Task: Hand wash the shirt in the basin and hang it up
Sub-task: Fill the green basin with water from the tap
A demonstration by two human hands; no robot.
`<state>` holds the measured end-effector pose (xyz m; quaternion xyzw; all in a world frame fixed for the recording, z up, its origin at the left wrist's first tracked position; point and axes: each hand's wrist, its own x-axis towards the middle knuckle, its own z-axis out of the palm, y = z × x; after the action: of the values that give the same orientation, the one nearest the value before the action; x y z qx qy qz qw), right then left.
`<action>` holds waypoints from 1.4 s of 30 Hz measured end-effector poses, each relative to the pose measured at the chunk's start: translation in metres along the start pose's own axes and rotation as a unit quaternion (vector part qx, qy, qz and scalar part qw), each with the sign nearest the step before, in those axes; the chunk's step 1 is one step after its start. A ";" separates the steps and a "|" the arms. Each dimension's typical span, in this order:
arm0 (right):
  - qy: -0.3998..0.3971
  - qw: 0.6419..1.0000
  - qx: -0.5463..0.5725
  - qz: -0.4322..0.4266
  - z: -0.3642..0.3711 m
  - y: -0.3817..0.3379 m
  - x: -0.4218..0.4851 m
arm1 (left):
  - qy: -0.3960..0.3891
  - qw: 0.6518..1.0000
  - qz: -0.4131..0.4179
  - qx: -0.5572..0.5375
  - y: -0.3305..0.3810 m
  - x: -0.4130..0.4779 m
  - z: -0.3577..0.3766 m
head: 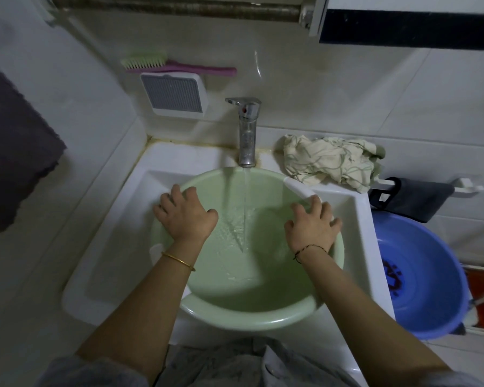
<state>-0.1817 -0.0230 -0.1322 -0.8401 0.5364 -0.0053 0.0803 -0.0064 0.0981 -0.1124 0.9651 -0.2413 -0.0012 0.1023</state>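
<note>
White-tiled washroom, white sink (118,247) set into the corner; we list what stands in it. Item: green basin (252,311) seated in the sink, part filled, water running from the chrome tap (247,129). Item: our left hand (185,216), fingers curled over the basin's far-left rim; our right hand (313,227) likewise gripping the right rim. Item: shirt (330,160), cream with green lines, crumpled on the ledge just right of the tap, dry-looking, apart from both hands. It lies beyond and right of the basin, so we judge our right hand nearer for the fetch.
</note>
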 end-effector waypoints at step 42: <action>0.002 1.000 0.004 -0.001 -0.002 -0.001 -0.001 | 0.001 1.000 0.006 0.006 -0.002 0.001 0.004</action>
<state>-0.1813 -0.0219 -0.1296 -0.8405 0.5354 -0.0096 0.0823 -0.0048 0.0981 -0.1166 0.9642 -0.2469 0.0019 0.0968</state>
